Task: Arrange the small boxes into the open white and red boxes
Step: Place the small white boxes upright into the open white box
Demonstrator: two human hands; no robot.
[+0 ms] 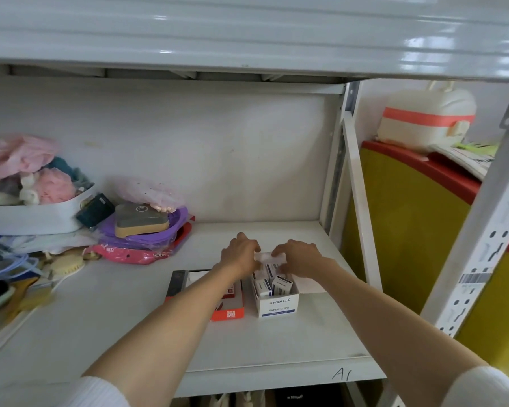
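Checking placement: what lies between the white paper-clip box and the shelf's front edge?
Nothing: in the head view the shelf is bare from the white box to its front edge.

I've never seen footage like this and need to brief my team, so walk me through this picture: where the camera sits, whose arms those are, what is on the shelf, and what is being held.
There is no machine here. One wide-angle camera is worn on a person's head, looking forward and down, so the two bare arms reaching in from the bottom are that person's own.

They reach over a white metal shelf. The left hand and the right hand meet over the far end of an open white box printed "PAPER CLIPS", which holds several small boxes. Both hands seem to be on a small white box at its far end; the exact grip is hidden.

Beside it on the left lies an open red box, partly under the left forearm.

Further left is clutter: a white basket of soft items and a purple dish.
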